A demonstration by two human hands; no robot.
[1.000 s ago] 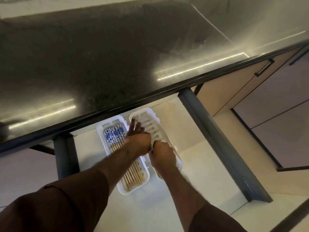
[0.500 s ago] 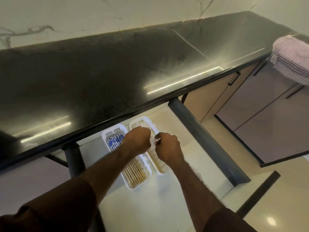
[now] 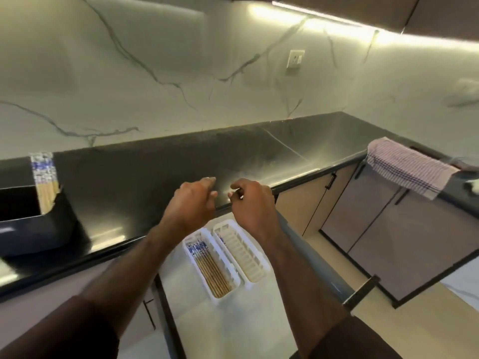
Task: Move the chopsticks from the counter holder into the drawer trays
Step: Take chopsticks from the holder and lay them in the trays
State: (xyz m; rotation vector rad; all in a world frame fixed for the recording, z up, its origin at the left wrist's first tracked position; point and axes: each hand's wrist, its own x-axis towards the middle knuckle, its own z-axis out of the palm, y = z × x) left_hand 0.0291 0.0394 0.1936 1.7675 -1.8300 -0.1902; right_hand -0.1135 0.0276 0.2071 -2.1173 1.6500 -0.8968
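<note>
Both hands, left hand [image 3: 193, 203] and right hand [image 3: 252, 202], hover mid-frame, fingers loosely curled and seemingly empty; the upright chopsticks [image 3: 44, 181] in the holder [image 3: 39, 226] stand far left, nearer the left.

A glossy black stone countertop [image 3: 160, 177] runs left to right, with a white marble backsplash with grey veins [image 3: 181, 81] rising behind it. A beige wall socket [image 3: 295, 60] sits on the backsplash to the right, under a warm light strip [image 3: 337, 23]. A pink checked dish towel [image 3: 407, 167] hangs over the counter edge at far right, above mauve cabinet doors with black handles [image 3: 383, 211].
</note>
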